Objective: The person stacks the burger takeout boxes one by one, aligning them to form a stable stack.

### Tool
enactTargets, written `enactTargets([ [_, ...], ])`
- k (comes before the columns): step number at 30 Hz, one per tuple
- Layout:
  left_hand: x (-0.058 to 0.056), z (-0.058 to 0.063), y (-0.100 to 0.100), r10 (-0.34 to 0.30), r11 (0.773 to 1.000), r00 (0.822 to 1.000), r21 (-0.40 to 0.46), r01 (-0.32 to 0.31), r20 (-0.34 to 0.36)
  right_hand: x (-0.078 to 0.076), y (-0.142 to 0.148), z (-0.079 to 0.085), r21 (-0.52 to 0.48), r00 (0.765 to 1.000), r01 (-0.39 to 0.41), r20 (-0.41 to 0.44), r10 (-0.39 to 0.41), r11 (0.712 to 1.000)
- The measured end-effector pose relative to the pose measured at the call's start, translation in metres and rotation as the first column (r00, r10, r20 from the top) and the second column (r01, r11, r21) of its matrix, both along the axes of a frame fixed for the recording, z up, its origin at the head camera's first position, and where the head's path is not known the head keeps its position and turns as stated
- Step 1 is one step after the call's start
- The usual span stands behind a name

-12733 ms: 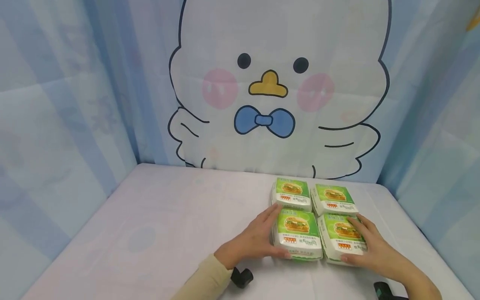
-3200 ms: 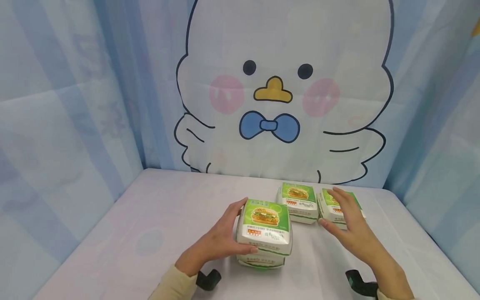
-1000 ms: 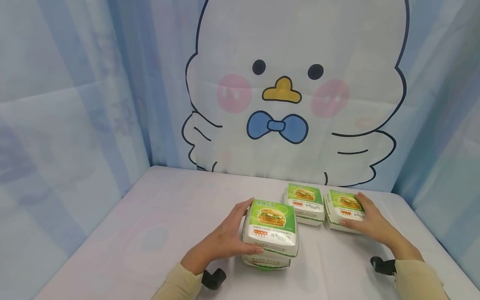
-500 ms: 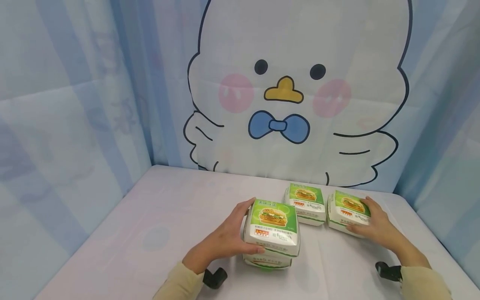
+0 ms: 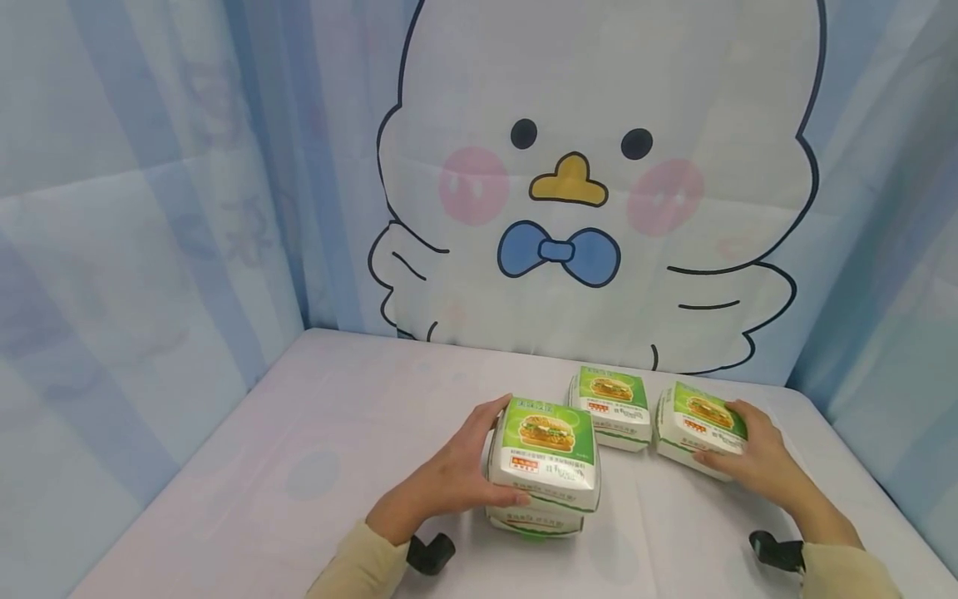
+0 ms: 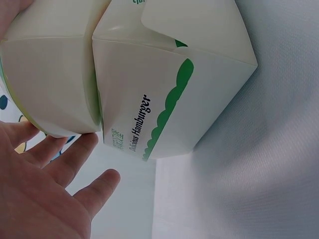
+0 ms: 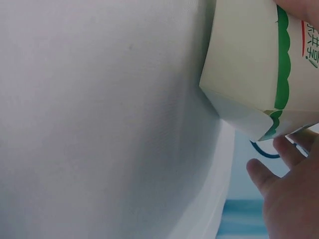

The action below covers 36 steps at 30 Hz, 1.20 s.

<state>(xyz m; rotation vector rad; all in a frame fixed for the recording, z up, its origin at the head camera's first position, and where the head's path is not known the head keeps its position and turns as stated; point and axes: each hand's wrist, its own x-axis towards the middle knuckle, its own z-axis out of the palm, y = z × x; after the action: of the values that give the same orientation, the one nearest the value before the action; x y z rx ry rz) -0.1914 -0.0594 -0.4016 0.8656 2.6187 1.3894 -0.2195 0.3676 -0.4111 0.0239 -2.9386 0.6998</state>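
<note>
Two green-and-white hamburger boxes stand stacked near the middle of the table. My left hand (image 5: 452,474) holds the upper box (image 5: 545,445) by its left side, thumb at the front and fingers behind. Most of the lower box (image 5: 535,522) is hidden under it; in the left wrist view its printed side (image 6: 144,94) shows. To the right, my right hand (image 5: 763,457) grips another hamburger box (image 5: 696,424), which sits slightly turned. The right wrist view shows that box's white base (image 7: 244,59) close to the cloth, with thumb and fingers on opposite sides.
A further hamburger box (image 5: 609,408) stands between the stack and the right-hand box, farther back. White cloth covers the table (image 5: 314,466). Pale blue curtains (image 5: 135,249) hang at the sides, and a cartoon chick backdrop (image 5: 569,316) rises behind.
Over the last second the right hand has drawn its box slightly right and nearer, turning it. The left hand stays on the stack. Earlier, all boxes stood in two rows, unstacked.
</note>
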Motion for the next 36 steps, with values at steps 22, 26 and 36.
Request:
enactTargets([
  [22,0.000,0.002,0.001,0.003,1.000,1.000,0.000,-0.003,0.012,0.019,-0.007,0.014,-0.128,0.993,0.062,-0.091,-0.074,0.990],
  [26,0.000,0.001,0.001,0.002,1.000,1.000,0.002,-0.003,0.014,0.023,-0.013,0.018,-0.145,0.990,0.047,-0.122,-0.065,0.988],
  [36,0.000,0.000,0.001,-0.005,1.000,1.000,0.009,0.005,0.002,0.033,-0.032,0.029,-0.192,0.977,-0.026,-0.214,-0.016,0.981],
])
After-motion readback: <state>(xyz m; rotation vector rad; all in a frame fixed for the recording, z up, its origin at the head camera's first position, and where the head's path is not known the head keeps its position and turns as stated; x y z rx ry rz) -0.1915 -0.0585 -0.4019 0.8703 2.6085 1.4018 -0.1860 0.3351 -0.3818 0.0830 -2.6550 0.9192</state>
